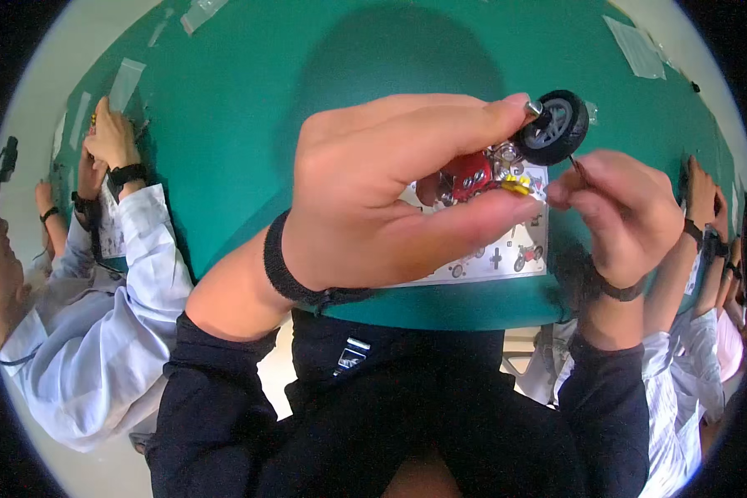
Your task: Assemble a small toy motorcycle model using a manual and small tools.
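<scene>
My left hand (365, 183) is closed around a small toy motorcycle (466, 176) with a red body and silver metal parts. One black-tyred wheel with grey spokes (554, 129) juts out past the fingertips. Beside that wheel, a short silver cylinder (534, 108) shows at my index fingertip, and a yellow part (516, 187) lies above my thumb. Just right of the model, the fingers of my right hand (627, 207) pinch a thin dark rod (578, 166) whose upper end comes close to the wheel. My palm hides much of the model.
Under my hands a printed picture sheet (506, 259) lies on the green table (241, 108). Clear plastic bags (635, 48) rest toward the far edge. A person in a light shirt (112, 324) works at the left; more people's arms (668, 274) reach in from the right.
</scene>
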A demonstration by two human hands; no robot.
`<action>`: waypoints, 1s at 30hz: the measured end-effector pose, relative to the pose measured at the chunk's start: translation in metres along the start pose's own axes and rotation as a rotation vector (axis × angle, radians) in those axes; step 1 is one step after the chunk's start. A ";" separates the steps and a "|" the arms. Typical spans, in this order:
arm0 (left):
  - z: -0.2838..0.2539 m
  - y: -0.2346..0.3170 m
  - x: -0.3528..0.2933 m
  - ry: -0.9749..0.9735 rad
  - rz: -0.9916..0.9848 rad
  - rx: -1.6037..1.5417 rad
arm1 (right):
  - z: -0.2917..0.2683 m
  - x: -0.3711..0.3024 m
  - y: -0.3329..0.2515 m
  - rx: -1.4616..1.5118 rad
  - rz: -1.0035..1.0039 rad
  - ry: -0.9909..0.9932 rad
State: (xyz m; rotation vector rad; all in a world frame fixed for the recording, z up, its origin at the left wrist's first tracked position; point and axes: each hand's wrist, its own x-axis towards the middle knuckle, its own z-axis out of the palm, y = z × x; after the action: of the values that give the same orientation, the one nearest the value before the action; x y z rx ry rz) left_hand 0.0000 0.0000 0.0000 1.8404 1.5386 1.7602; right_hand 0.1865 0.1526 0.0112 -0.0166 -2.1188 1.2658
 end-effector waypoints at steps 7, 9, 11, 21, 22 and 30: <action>0.008 -0.009 0.000 -0.022 0.016 0.020 | 0.016 0.010 0.012 -0.445 -0.157 0.138; 0.010 -0.008 -0.001 -0.035 -0.030 0.052 | 0.017 0.012 0.012 -0.492 -0.228 0.150; 0.014 -0.015 0.000 -0.030 -0.019 0.035 | 0.015 0.014 0.007 -0.700 -0.210 0.083; 0.020 -0.019 0.004 -0.133 -0.176 0.046 | 0.013 0.005 -0.002 -0.185 0.607 0.033; 0.018 -0.018 0.004 -0.154 -0.222 0.023 | 0.014 0.004 0.003 -0.043 0.541 0.042; 0.020 -0.022 0.001 -0.099 -0.362 -0.108 | 0.025 0.006 0.006 0.298 0.642 0.113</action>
State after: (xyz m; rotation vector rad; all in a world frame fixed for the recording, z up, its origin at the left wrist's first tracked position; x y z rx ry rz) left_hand 0.0042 0.0208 -0.0214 1.4641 1.5839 1.5299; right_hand 0.1661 0.1384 0.0021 -0.6677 -1.8645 1.8834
